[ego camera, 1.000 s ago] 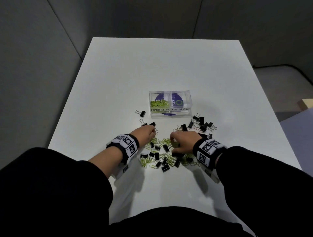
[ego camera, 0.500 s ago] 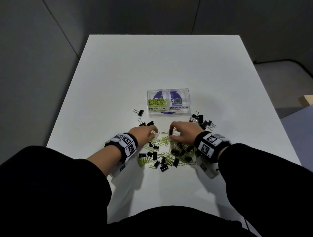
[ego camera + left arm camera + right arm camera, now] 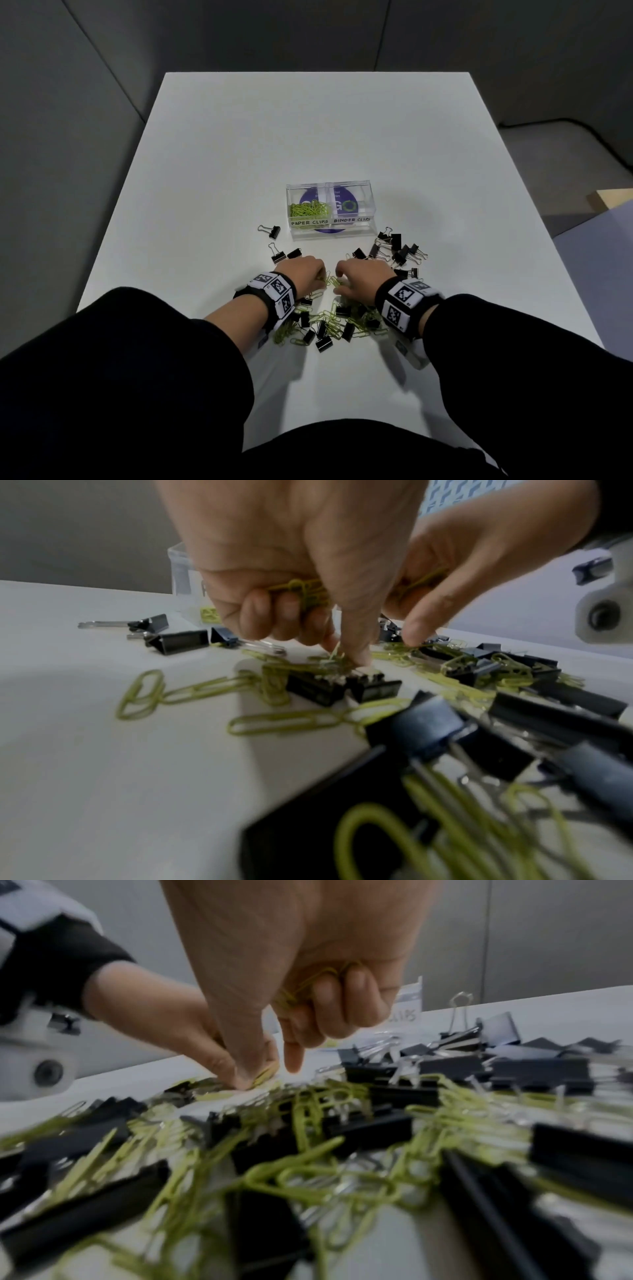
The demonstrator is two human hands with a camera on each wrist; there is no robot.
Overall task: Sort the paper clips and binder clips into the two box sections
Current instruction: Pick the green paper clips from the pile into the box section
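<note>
A clear two-section box [image 3: 329, 233] stands mid-table; its left section, labelled PAPER CLIPS, holds green paper clips [image 3: 308, 209], its right, labelled BINDER CLIPS, looks bare. Below it lies a mixed pile [image 3: 329, 322] of green paper clips and black binder clips. My left hand [image 3: 305, 272] hovers over the pile's far edge with green paper clips [image 3: 301, 592] bunched in its curled fingers, while thumb and forefinger pinch another at the table. My right hand [image 3: 359, 277] sits beside it, also holding green paper clips [image 3: 308, 985] in curled fingers, forefinger pointing down.
A cluster of black binder clips [image 3: 394, 250] lies right of the box. Two or three more binder clips [image 3: 274, 233] sit to the box's left. The white table [image 3: 308, 137] runs far beyond the box; its edges drop off left and right.
Both hands have moved closer together at the pile's far edge. The right hand shifted forward and left from the pile's right side.
</note>
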